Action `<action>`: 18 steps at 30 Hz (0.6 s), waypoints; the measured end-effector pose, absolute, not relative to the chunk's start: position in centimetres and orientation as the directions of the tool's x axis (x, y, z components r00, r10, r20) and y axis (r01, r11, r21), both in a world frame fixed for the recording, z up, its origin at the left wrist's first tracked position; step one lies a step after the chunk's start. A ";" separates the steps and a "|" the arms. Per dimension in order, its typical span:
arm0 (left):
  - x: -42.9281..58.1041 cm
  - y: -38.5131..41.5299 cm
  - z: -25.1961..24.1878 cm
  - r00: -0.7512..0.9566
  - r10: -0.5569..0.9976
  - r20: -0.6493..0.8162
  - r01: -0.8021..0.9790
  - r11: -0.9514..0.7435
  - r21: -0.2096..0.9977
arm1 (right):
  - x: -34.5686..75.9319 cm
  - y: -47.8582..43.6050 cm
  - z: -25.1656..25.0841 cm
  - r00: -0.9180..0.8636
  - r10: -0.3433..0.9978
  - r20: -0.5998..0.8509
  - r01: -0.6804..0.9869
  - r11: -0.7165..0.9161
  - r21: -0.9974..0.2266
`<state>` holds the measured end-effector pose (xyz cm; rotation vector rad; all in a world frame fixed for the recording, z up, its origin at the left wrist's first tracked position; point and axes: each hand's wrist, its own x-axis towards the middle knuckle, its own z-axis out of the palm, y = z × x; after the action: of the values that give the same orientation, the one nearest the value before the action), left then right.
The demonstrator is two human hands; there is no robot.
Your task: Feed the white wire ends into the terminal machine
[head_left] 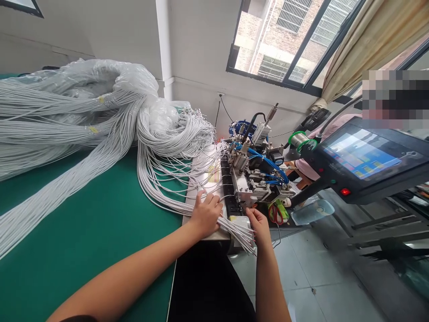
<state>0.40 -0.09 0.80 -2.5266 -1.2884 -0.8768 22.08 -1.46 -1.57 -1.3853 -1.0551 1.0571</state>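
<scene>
Coiled bundles of white wires (67,116) heap across the green bench (83,232). At its right edge the left hand (205,217) lies flat on them, fingers spread. Just beside it, the right hand (259,226) has its fingers closed on the fanned wire ends (239,230), below the machine (254,179).

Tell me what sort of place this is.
Probably a small wire-processing workshop: bundles of white wires heaped on a green bench, a pneumatic benchtop machine with blue hoses, and a touchscreen control panel.
</scene>
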 end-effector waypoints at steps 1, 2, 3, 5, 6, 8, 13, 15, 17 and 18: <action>0.4 0.0 0.7 0.469 0.659 0.588 0.766 -0.635 0.101 | 22.1 -1.6 -1.5 0.236 0.971 -0.025 0.054 -0.039 -0.998; 0.3 0.0 0.7 0.490 0.627 0.605 0.741 -0.665 0.090 | 22.1 -1.7 -1.3 0.248 0.969 0.001 0.066 -0.016 -0.998; 0.3 0.0 0.6 0.512 0.591 0.624 0.713 -0.697 0.075 | 22.2 -1.9 -1.1 0.252 0.967 0.025 0.084 0.004 -0.996; 0.2 0.1 0.5 0.549 0.521 0.654 0.661 -0.750 0.043 | 22.3 -2.3 -0.6 0.241 0.968 0.072 0.133 0.041 -0.990; 0.2 0.2 0.5 0.562 0.494 0.664 0.641 -0.767 0.028 | 22.4 -2.4 -0.3 0.223 0.970 0.095 0.160 0.060 -0.985; 0.1 0.2 0.6 0.581 0.459 0.672 0.617 -0.787 0.004 | 22.4 -2.9 0.4 0.155 0.978 0.136 0.211 0.102 -0.972; 0.0 0.4 0.4 0.591 0.399 0.701 0.592 -0.805 -0.041 | 22.3 -3.9 2.1 -0.161 0.958 0.237 0.341 0.280 -0.898; 0.0 0.4 0.2 0.594 0.387 0.705 0.587 -0.808 -0.051 | 22.2 -4.2 2.7 -0.255 0.931 0.262 0.362 0.343 -0.867; 0.0 0.5 -0.1 0.600 0.394 0.696 0.590 -0.806 -0.052 | 22.1 -4.4 3.0 -0.302 0.908 0.290 0.354 0.389 -0.850; 0.0 0.5 -0.2 0.603 0.402 0.689 0.593 -0.804 -0.050 | 22.1 -4.4 3.1 -0.311 0.900 0.306 0.347 0.407 -0.845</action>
<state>0.01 0.48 -0.17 -2.5579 -0.8134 -0.9994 22.11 -4.41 3.07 -1.0708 -1.8528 0.8605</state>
